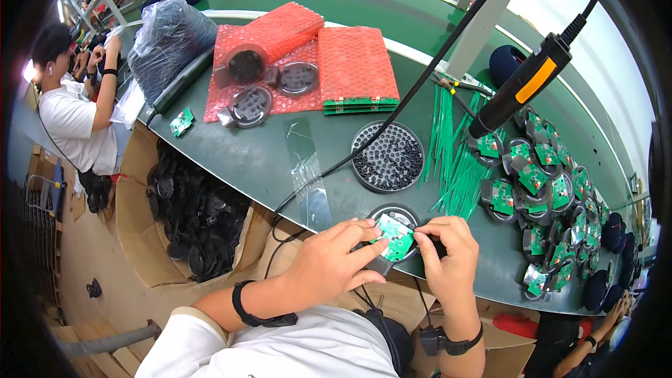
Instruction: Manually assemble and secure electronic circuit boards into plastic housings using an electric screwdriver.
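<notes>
At the near edge of the bench lies a round black housing (383,264) with a green circuit board (396,236) in it. My left hand (336,255) grips it from the left, fingertips on the board and thumb low on the housing. At the board's right edge my right hand (450,255) is closed in a pinch; what sits between its fingertips is too small to make out. Just beyond is a round black dish (357,175) of small black parts. Green strips (458,175), like cable ties or wires, lie to its right.
A black-and-orange electric screwdriver (521,87) hangs at the right above several housings with boards (532,178). Red bubble wrap (297,24) and black round parts (250,106) lie at the back left. A carton (136,217) of black parts stands below. A co-worker (77,119) sits at far left.
</notes>
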`<action>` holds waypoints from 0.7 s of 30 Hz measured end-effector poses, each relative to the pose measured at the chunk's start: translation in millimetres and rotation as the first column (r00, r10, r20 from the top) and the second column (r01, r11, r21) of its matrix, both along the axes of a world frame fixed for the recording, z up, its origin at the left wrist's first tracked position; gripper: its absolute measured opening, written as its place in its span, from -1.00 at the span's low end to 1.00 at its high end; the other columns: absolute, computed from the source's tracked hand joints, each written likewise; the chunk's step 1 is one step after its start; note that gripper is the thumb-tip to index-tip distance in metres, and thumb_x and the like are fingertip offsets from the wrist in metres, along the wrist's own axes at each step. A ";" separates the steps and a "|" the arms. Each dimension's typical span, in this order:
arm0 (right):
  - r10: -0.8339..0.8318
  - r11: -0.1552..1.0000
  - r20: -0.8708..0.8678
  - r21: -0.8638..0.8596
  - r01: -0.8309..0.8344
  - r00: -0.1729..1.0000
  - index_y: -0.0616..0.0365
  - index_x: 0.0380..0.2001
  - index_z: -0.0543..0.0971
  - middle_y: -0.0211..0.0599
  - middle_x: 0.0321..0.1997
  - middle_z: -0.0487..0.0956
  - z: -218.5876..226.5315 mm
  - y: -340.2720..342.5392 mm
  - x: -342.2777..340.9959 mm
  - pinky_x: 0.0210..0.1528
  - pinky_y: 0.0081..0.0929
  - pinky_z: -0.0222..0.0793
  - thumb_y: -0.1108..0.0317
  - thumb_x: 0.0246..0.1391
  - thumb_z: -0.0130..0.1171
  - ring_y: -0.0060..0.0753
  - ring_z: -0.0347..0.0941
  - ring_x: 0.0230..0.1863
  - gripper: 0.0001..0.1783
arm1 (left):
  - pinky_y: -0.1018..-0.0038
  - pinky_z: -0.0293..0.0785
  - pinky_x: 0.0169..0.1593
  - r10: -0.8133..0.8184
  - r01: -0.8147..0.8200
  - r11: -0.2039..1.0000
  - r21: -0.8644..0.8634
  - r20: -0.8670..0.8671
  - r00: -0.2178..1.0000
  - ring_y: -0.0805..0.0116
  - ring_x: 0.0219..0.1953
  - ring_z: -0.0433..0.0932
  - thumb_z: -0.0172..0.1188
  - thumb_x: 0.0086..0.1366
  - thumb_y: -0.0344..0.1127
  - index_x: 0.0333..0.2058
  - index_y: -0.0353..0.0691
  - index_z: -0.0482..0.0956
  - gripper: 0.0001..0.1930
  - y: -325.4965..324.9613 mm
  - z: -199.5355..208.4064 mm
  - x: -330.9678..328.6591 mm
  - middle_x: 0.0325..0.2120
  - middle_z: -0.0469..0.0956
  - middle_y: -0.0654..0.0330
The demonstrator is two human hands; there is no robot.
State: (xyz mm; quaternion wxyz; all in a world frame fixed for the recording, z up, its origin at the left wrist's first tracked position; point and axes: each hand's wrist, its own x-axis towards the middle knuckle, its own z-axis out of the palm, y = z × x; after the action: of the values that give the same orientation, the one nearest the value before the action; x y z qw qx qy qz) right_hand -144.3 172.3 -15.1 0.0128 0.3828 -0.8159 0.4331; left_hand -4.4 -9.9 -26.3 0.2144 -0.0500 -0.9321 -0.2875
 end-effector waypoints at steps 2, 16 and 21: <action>0.008 1.000 0.045 -0.001 -0.008 0.999 0.20 -0.38 0.67 -0.24 -0.30 0.63 -3.4 -0.8 -2.0 -0.20 -0.32 0.46 0.55 -0.04 0.43 -0.19 0.53 -0.23 -0.87 | 0.23 0.62 0.14 0.001 -0.001 1.000 -0.003 0.002 1.000 0.06 0.04 0.64 0.51 -0.06 0.06 -0.03 -0.20 0.68 -0.35 0.1 0.3 -0.3 -0.01 0.60 0.06; 0.040 0.999 0.034 -0.009 -0.040 0.999 0.18 -0.46 0.61 -0.25 -0.34 0.63 -3.2 -3.3 -6.5 -0.20 -0.28 0.43 0.56 -0.14 0.46 -0.15 0.52 -0.27 -0.81 | 0.23 0.62 0.11 0.009 -0.005 0.999 -0.036 0.086 0.996 0.07 -0.06 0.64 0.49 -0.04 0.07 -0.06 -0.20 0.68 -0.38 -1.0 4.1 0.1 0.06 0.59 0.02; 0.032 0.999 0.005 0.015 -0.032 0.999 0.18 -0.44 0.59 -0.24 -0.34 0.62 -3.0 -5.0 -3.2 -0.21 -0.28 0.42 0.56 -0.12 0.44 -0.15 0.50 -0.28 -0.81 | 0.26 0.62 0.06 0.008 -0.006 1.000 -0.027 0.065 0.998 0.07 -0.06 0.63 0.49 -0.04 0.05 -0.07 -0.21 0.68 -0.40 -1.4 7.4 -0.2 0.04 0.59 0.03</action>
State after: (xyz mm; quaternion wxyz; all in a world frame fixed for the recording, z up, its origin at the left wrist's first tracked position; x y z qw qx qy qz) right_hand -147.5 167.2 -18.0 0.0010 0.3947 -0.8131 0.4280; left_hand -4.5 -11.3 -18.9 0.1842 -0.0403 -0.9426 -0.2756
